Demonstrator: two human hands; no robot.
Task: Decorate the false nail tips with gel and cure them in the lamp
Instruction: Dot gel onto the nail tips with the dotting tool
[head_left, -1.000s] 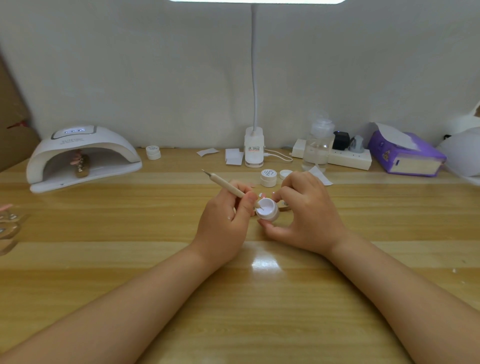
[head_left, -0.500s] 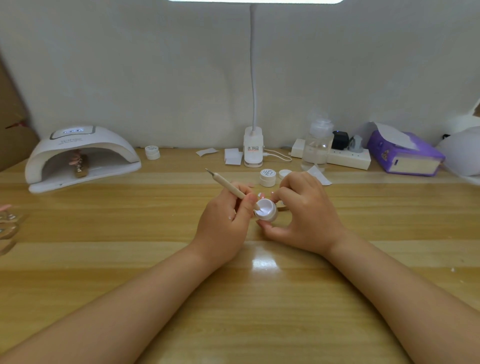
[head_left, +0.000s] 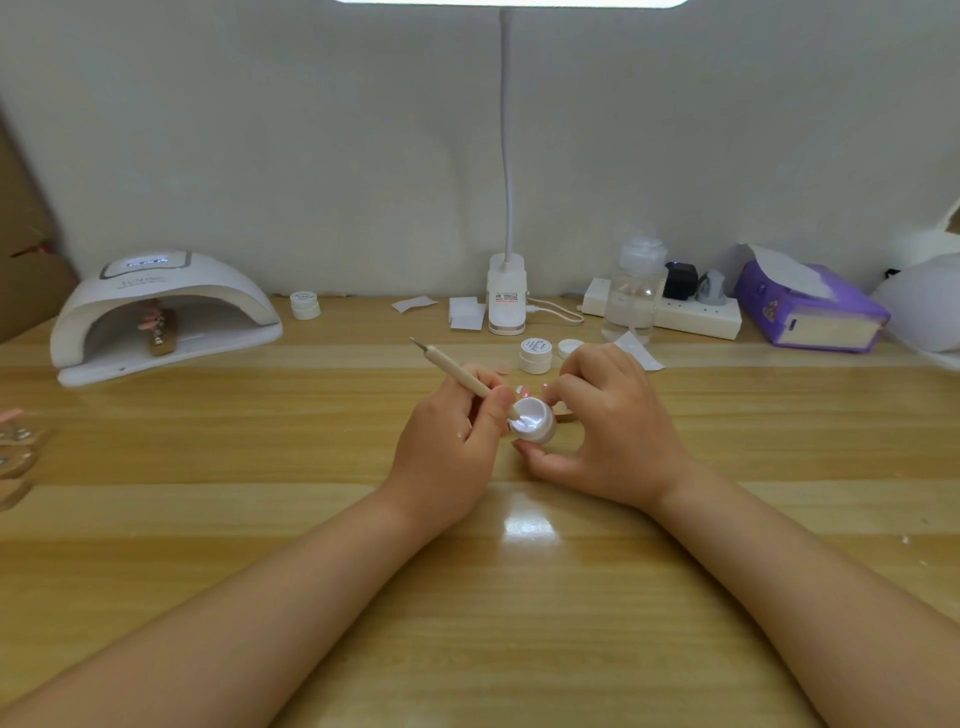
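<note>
At the middle of the wooden table (head_left: 519, 597), the left hand (head_left: 447, 452) pinches a wooden stick (head_left: 462, 376) between thumb and fingers, its lower tip dipped into an open gel pot (head_left: 535, 423); its upper metal point slants up and to the left. The right hand (head_left: 608, 431) grips the pot, thumb below and curled fingers above, tilting its mouth toward the camera. The pot holds pale, glossy gel; how much is hard to judge. Part of a small brown object shows just right of the pot, mostly hidden by the right hand's fingers. Just behind the hands stand a closed white jar (head_left: 535, 355) with a printed lid and, beside it, a loose white lid (head_left: 570, 347). A clear bottle (head_left: 632, 296) holding clear liquid stands farther back, in front of a power strip (head_left: 691, 317). The clamp base of a desk lamp (head_left: 506, 293) sits at centre rear, its head cut off by the upper edge. At rear left, the curing lamp (head_left: 156, 312) shows a lit display; inside it stands a holder with nail tips (head_left: 158, 327), its details too small to make out. Another small jar (head_left: 305, 304) sits beside the lamp. At the left edge, more holders (head_left: 15, 447) are blurred and partly cut off. A purple tissue box (head_left: 810, 312) lies at rear right.
</note>
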